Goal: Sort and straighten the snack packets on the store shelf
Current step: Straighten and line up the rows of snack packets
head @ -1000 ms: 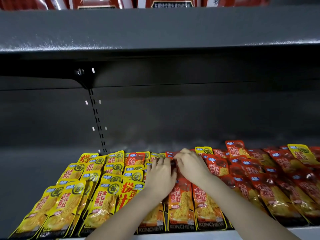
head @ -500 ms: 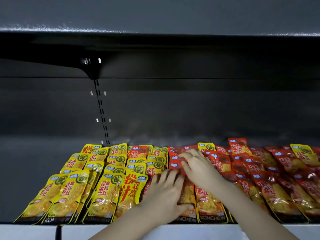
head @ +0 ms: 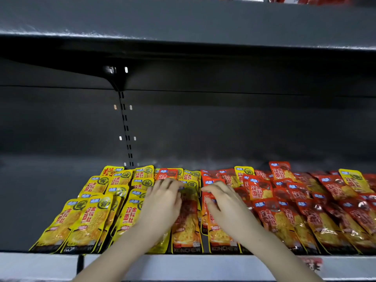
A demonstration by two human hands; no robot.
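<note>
Yellow snack packets point(head: 89, 218) lie in overlapping rows on the left of the dark shelf point(head: 30, 200). Red packets point(head: 305, 210) fill the right side, with a few yellow ones point(head: 354, 180) mixed in. An orange packet point(head: 186, 226) lies in the middle between my hands. My left hand point(head: 162, 202) rests flat on the packets at the border of the yellow rows, fingers spread. My right hand point(head: 223, 202) rests on the neighbouring orange and red packets, fingers slightly bent, holding nothing that I can see.
The white front rail point(head: 203, 265) of the shelf runs along the bottom, with a price tag point(head: 311, 265) at the right. A dark upper shelf point(head: 183, 23) hangs overhead. The slotted upright point(head: 126, 129) stands at the back. Bare shelf floor shows left of the yellow packets.
My hands were together at the back of the middle rows. They have moved apart; the left slid toward the front and then forward again, now lying beside the right.
</note>
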